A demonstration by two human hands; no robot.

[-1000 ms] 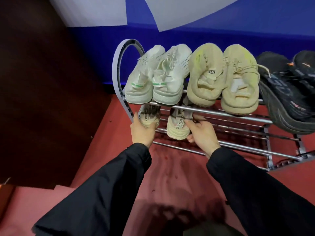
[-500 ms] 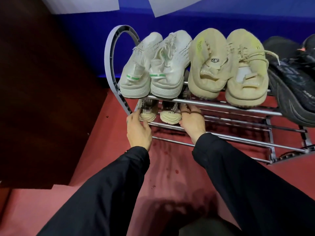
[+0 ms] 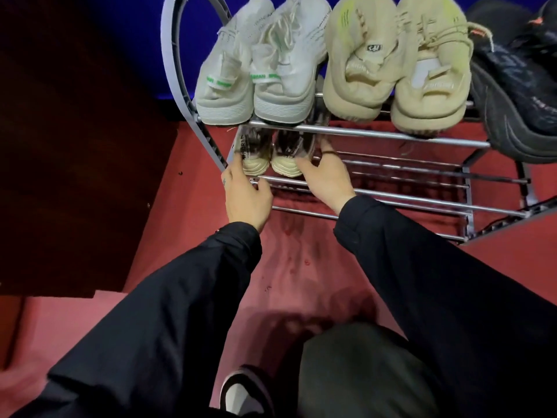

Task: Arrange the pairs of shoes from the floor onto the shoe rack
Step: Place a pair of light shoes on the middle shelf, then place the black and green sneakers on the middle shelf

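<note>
Nearest, the left hand [image 3: 245,193] lies with relaxed fingers against the heel of the left shoe, and the right hand [image 3: 324,176] touches the right one's side with straight fingers, neither gripping; nudge both heels level behind the front bar. The pair of cream chunky-soled sneakers with dark printed uppers [image 3: 272,153] sits side by side, toes inward, at the left end of the chrome-barred shoe rack [image 3: 391,135]'s middle tier.

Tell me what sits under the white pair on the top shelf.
A cream pair sits on the lower shelf, heels outward, the left hand and right hand at its heels. The white pair and top rail cover its toes.
</note>
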